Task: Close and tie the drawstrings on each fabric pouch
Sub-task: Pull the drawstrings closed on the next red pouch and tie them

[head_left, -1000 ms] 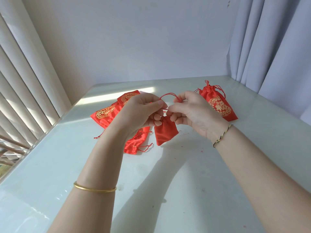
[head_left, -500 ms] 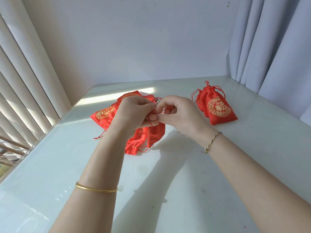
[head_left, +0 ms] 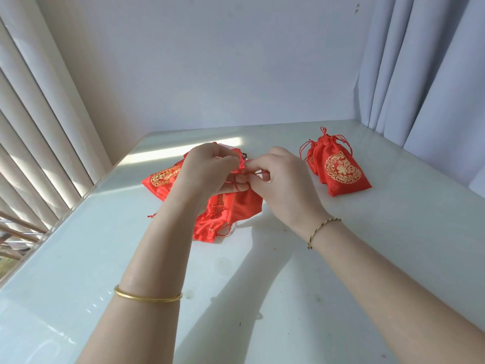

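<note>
Head view, looking forward and down over a pale glossy tabletop point(head_left: 367, 258). Left hand point(head_left: 207, 174) and right hand point(head_left: 283, 185) raised together just above centre, fingertips meeting. Between them, one red fabric pouch point(head_left: 246, 203), its gathered neck pinched at the top and its body hanging below the knuckles. Left grip closed on the bunched neck of the pouch, thumb and forefinger pressed together; right grip closed on the thin red drawstring point(head_left: 256, 174), which runs across the gap between the two hands. Whether a knot is formed, not discernible. Behind and below the left hand, toward 9 to 10 o'clock of the held pouch, a loose pile of red pouches point(head_left: 162, 177) with gold motifs, lying flat and overlapping, cord ends trailing onto the tabletop at 7 o'clock. Toward 2 o'clock, well apart from the hands, a cluster of closed pouches point(head_left: 341, 172), necks cinched and cords looped at the top, the front one showing a round gold emblem. Gold bangle point(head_left: 148, 298) on the left forearm; twisted cord bracelet point(head_left: 322, 229) on the right wrist. Vertical blinds point(head_left: 34, 127) along the 9 o'clock edge, grey curtain point(head_left: 425, 69) at 2 o'clock, plain wall point(head_left: 210, 61) at 12 o'clock.
</note>
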Action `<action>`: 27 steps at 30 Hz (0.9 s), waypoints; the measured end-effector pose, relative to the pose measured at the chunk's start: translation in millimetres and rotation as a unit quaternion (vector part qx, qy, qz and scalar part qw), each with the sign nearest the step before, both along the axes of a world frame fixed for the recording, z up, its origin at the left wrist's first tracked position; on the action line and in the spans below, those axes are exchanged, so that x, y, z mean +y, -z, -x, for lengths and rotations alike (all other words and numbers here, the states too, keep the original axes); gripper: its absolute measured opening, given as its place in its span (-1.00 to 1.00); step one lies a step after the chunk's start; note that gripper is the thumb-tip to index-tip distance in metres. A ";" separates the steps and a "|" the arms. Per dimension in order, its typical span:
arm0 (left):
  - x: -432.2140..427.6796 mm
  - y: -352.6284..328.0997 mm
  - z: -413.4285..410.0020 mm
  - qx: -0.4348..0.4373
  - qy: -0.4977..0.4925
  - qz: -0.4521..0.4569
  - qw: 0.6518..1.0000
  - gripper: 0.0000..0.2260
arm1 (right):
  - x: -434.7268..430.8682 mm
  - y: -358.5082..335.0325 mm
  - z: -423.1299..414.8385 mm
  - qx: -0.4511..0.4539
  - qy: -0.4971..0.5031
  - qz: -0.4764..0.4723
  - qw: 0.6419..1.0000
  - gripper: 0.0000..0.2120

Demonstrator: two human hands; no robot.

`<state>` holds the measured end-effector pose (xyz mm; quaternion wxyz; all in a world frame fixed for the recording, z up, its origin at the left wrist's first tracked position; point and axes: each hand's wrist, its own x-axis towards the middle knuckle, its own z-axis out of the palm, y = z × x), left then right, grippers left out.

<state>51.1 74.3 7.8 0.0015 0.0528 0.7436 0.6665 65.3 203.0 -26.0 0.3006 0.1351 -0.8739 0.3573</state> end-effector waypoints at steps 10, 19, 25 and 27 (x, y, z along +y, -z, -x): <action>2.4 4.8 3.7 0.228 -0.037 0.240 0.943 -0.70 | 10.6 -1.5 6.1 -0.223 -0.114 0.318 0.915 -0.85; 4.8 13.3 9.4 0.266 -0.026 0.338 0.902 -0.79 | 11.1 1.2 8.8 -0.311 -0.119 0.487 0.807 -0.84; 7.8 10.7 3.9 0.270 0.006 0.325 0.906 -0.91 | 11.5 0.9 7.5 -0.300 -0.119 0.483 0.814 -0.87; 8.0 12.3 6.4 0.270 -0.007 0.325 0.907 -0.95 | 11.9 0.9 7.5 -0.297 -0.120 0.477 0.818 -0.88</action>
